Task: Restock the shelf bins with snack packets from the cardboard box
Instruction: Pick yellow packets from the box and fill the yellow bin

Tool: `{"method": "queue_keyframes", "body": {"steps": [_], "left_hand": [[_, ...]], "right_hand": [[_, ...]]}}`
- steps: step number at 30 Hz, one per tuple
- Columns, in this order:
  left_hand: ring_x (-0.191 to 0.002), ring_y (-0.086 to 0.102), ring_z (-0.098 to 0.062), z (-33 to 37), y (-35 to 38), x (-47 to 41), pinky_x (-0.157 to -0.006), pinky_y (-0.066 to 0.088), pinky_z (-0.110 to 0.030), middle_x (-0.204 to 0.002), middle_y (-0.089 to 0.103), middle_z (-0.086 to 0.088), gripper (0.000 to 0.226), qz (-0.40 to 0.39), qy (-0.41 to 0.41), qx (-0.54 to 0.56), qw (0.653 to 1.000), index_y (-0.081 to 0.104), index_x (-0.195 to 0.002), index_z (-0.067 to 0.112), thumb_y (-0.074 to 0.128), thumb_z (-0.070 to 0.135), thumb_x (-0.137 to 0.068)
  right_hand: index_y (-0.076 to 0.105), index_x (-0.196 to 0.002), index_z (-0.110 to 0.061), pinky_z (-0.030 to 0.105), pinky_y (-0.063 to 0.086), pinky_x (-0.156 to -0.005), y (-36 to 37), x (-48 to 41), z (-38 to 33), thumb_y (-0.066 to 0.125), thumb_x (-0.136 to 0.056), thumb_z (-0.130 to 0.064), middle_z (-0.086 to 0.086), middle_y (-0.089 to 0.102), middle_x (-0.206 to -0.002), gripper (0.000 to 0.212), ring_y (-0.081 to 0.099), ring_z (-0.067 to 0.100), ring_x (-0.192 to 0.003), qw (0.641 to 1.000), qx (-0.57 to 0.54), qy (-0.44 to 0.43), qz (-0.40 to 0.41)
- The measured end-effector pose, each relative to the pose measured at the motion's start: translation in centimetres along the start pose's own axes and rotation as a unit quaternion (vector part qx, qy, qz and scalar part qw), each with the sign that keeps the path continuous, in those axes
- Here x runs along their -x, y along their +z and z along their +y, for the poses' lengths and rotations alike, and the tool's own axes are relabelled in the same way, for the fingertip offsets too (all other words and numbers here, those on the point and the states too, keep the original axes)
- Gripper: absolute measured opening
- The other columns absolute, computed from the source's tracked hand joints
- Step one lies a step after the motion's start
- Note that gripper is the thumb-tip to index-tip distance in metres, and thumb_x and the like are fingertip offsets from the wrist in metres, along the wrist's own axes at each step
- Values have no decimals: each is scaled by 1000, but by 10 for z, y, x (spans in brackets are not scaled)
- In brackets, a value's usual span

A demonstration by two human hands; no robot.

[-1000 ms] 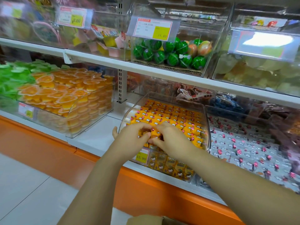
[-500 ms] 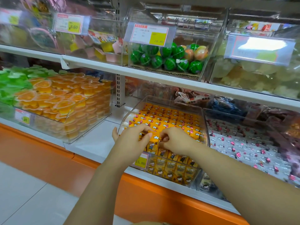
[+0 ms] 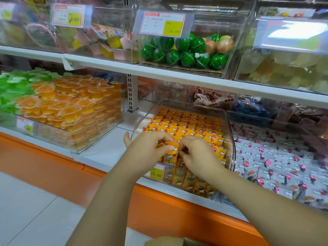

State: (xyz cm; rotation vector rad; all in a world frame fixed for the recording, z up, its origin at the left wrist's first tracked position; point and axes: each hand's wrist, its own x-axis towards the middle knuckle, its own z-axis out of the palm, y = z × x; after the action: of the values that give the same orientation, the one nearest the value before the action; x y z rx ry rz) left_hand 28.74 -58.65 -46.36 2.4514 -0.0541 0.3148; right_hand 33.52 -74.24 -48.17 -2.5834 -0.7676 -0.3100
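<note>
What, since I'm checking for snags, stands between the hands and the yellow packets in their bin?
Nothing visible. The left hand and right hand pinch the yellow packets at the open top of the clear bin.

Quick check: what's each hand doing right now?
left hand: pinches yellow packets in the clear bin.
right hand: fingers curled on yellow packets too.
</note>
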Motion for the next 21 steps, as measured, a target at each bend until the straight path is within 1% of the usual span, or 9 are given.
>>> {"method": "queue_keyframes", "body": {"steps": [4, 6, 8, 9, 12, 17, 21], "left_hand": [[-97, 46, -2, 1, 6, -4, -112, -9, -53, -87, 62, 19, 6, 22, -10, -25, 999, 55, -85, 47, 56, 45, -91], [-109, 45, -5, -1, 11, -6, -111, -9, -56, -89, 61, 19, 8, 33, -19, -36, 999, 56, -82, 47, 57, 46, -90], [-121, 36, -7, -2, 16, -8, -109, -11, -58, -93, 57, 20, 6, 38, -31, -51, 997, 60, -85, 46, 57, 46, -90], [-125, 31, -8, -1, 19, -8, -109, -11, -59, -98, 56, 20, 7, 36, -35, -67, 997, 63, -88, 44, 56, 46, -90], [-129, 27, -12, 0, 29, -11, -108, -8, -64, -118, 52, 18, 15, 31, -45, -119, 991, 67, -94, 41, 54, 48, -90], [-133, 25, -21, 1, 37, -12, -106, -4, -69, -124, 48, 9, 12, 21, -72, -180, 981, 68, -92, 40, 57, 46, -90], [-137, 20, -23, 5, 35, -10, -106, -7, -69, -130, 45, 6, 11, 8, -84, -207, 975, 68, -96, 43, 61, 46, -88]], "right_hand": [[60, -77, -18, 27, 38, -67, 2, -2, 6, 60, -86, -7, -8, 48, -77, 14, 45, 12, -77, 999, -1, -24, 31], [63, -79, -16, 27, 39, -68, 1, -7, 9, 60, -86, -8, -8, 49, -78, 10, 46, 11, -78, 999, -4, -26, 32], [66, -84, -13, 28, 43, -71, 2, -12, 12, 60, -87, -9, -7, 51, -80, 7, 49, 12, -80, 999, -4, -23, 26], [67, -85, -13, 30, 46, -73, 2, -14, 13, 61, -86, -9, -7, 52, -81, 7, 50, 12, -81, 999, -6, -22, 26], [67, -83, -13, 33, 48, -75, 5, -17, 16, 63, -86, -11, -6, 56, -81, 6, 54, 14, -81, 999, -21, -14, 33], [61, -75, -23, 32, 49, -74, 6, -22, 15, 66, -87, -19, -6, 60, -81, 14, 56, 13, -80, 998, -48, 31, 21], [58, -73, -26, 31, 50, -74, 0, -13, 9, 65, -88, -20, -5, 62, -82, 17, 58, 13, -80, 998, -49, 36, -3]]}}
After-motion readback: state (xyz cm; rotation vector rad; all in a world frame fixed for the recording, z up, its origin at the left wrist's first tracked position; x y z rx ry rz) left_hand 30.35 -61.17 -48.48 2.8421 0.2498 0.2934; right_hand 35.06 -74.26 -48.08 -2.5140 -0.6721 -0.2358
